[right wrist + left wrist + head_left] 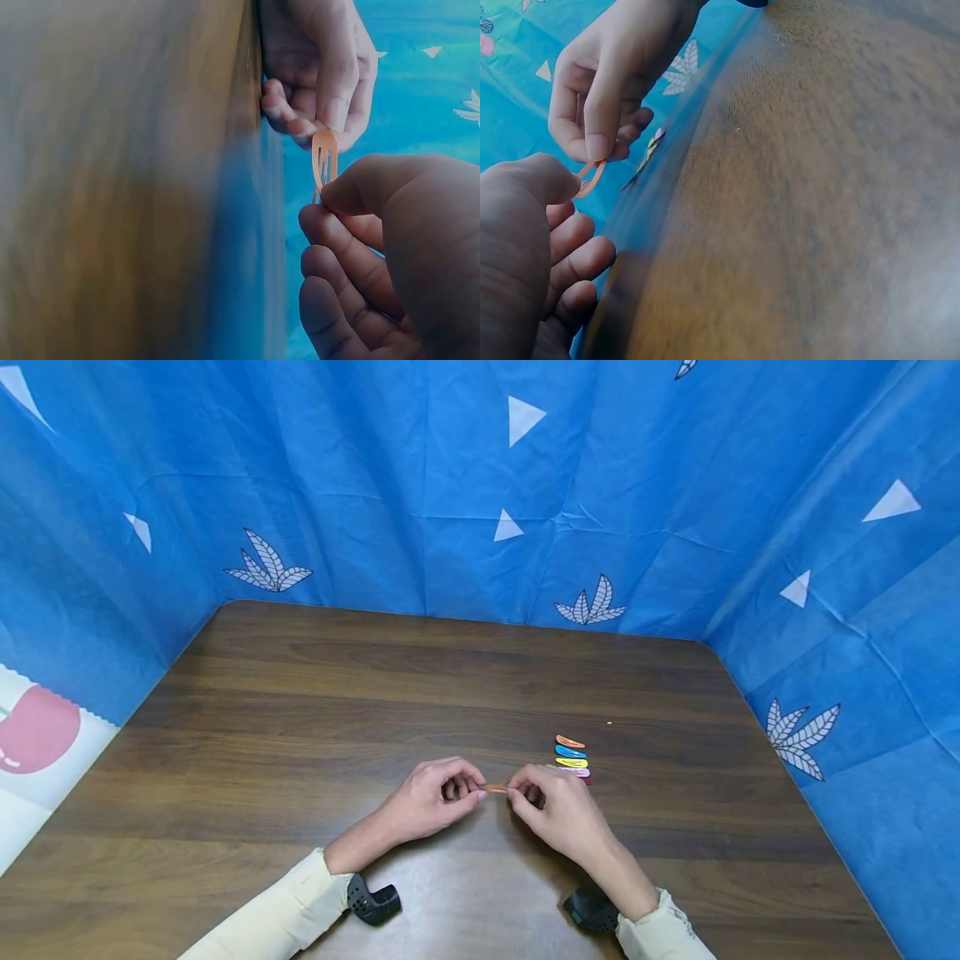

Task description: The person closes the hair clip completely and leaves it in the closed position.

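An orange snap hair clip (pixel 324 154) is held between both hands, a little above the table. My left hand (pixel 435 797) pinches its wide, rounded end between thumb and forefinger. At the other end, the thumb and forefinger of my right hand (pixel 558 810) pinch the narrow tip. In the right wrist view the clip's slotted middle shows between the fingertips. To the right of the hands lies a column of hair clips: an orange clip (pixel 570 742), a blue clip (pixel 571 752), a yellow clip (pixel 572 762), a pink clip (pixel 576 772) and a red one partly hidden by the right hand.
The dark wooden table (pixel 360 693) spans the view under the hands. A tiny yellow bit (pixel 609 723) lies beyond the clips. Blue curtains (pixel 465 485) with white triangles and leaf prints surround the back and sides. Black wrist devices (pixel 372 902) sit at both sleeves.
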`<state>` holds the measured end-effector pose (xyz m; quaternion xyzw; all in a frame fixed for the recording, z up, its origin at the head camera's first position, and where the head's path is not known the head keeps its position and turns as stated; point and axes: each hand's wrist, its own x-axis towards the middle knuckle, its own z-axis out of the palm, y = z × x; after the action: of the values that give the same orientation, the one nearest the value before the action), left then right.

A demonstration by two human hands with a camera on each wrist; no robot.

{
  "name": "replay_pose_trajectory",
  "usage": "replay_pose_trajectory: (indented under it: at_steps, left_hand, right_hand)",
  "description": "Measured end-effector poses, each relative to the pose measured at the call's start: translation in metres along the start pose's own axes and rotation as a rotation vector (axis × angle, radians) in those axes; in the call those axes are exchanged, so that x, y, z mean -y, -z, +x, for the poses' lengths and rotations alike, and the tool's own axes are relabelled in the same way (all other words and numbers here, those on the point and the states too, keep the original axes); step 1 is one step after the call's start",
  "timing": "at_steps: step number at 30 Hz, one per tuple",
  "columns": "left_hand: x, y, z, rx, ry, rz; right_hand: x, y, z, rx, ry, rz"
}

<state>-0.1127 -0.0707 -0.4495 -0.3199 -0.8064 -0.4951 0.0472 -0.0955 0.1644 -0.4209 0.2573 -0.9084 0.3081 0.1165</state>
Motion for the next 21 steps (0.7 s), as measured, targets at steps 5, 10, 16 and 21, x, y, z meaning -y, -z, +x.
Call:
replay_pose_trajectory:
  at_steps: [5, 10, 16, 21]
  left_hand:
    - [0.0016, -0.0007, -0.0004, 0.005, -0.028, 0.0]
    - [0.0021, 0.0005, -0.0004, 0.018, -0.034, 0.007]
    - [0.0019, 0.0019, 0.0003, 0.031, -0.03, -0.001]
    - [0.0004, 0.0044, -0.0002, 0.02, -0.03, 0.005]
  right_hand:
    - [0.0019, -0.0036, -0.0017, 0.011, -0.001, 0.049]
    - [0.0022, -0.0049, -0.0015, 0.015, 0.002, 0.065]
    - [0.001, -0.0047, -0.0004, -0.004, 0.022, 0.068]
    - [0.002, -0.0037, 0.0001, 0.017, 0.006, 0.079]
